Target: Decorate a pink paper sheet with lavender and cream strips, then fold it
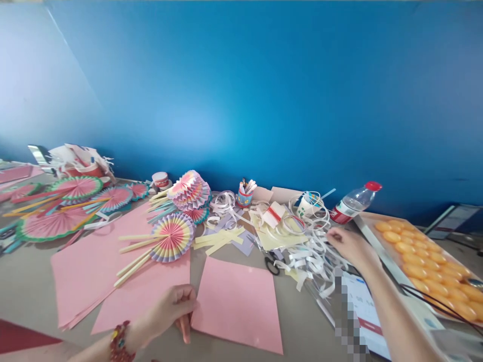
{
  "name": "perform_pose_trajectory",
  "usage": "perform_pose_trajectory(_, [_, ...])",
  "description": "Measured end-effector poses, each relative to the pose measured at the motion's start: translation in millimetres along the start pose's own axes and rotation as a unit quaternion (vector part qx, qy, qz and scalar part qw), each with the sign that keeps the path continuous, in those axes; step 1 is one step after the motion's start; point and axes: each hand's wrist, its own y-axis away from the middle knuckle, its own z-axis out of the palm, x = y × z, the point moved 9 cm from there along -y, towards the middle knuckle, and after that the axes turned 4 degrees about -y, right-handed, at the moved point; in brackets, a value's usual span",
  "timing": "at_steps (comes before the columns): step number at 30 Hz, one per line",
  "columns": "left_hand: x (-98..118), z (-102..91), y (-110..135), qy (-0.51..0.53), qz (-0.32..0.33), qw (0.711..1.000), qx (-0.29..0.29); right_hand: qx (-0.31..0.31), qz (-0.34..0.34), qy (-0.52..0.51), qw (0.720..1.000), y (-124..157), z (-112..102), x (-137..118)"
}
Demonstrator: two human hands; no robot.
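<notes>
A pink paper sheet (239, 304) lies on the table in front of me. At its left edge is my left hand (179, 306), fingers curled and thumb pressed on the paper's border. A beaded bracelet circles that wrist. My right hand (349, 246) hovers over the right side of a heap of white paper strips (311, 261), its fingers bent together; what is in them, if anything, I cannot make out. Black-handled scissors (272, 265) lie partly under the strips. A pleated paper fan (172, 237) with pale yellow sticks rests on larger pink sheets (94, 271).
More folded fans (77, 188) are spread at the left. Along the blue wall stand a pen cup (245, 197) and a tilted bottle (354, 202). Yellow strips (219, 240) lie centrally. A phone (362, 306) and a tray of orange oval pieces (426, 256) are at right.
</notes>
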Motion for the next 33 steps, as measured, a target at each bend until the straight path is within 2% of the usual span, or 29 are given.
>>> perform_pose_trajectory(2, [-1, 1.8, 0, -0.011, -0.002, 1.000, -0.007, -0.053, 0.000, 0.052, 0.997, 5, 13, -4])
perform_pose_trajectory(5, [1, 4.5, 0, -0.029, 0.010, 0.999, -0.022, -0.048, -0.006, 0.097, 0.994, 15, 18, -23])
perform_pose_trajectory(8, [5, 6.6, 2, -0.044, 0.023, 0.998, -0.036, -0.039, -0.081, 0.136, 0.987, 22, 23, -62])
perform_pose_trajectory(12, [8, 7.5, 3, -0.061, 0.023, 0.997, -0.043, -0.038, -0.157, 0.103, 0.981, 34, 38, -111])
perform_pose_trajectory(14, [7, 7.3, 1, -0.061, 0.021, 0.997, -0.041, -0.097, -0.203, 0.066, 0.972, 49, 60, -137])
perform_pose_trajectory(18, [2, 6.5, -1, -0.044, 0.021, 0.998, -0.043, -0.242, -0.310, -0.009, 0.920, 91, 101, -181])
perform_pose_trajectory(21, [0, 4.0, 0, -0.028, 0.015, 0.998, -0.049, -0.260, -0.309, -0.008, 0.915, 95, 109, -182])
perform_pose_trajectory(27, [5, -9.1, 4, -0.002, 0.008, 1.000, -0.018, -0.255, -0.284, 0.032, 0.924, 81, 109, -160])
perform_pose_trajectory(33, [3, -0.3, 2, -0.040, -0.025, 0.998, -0.032, -0.218, -0.260, 0.063, 0.938, 83, 110, -153])
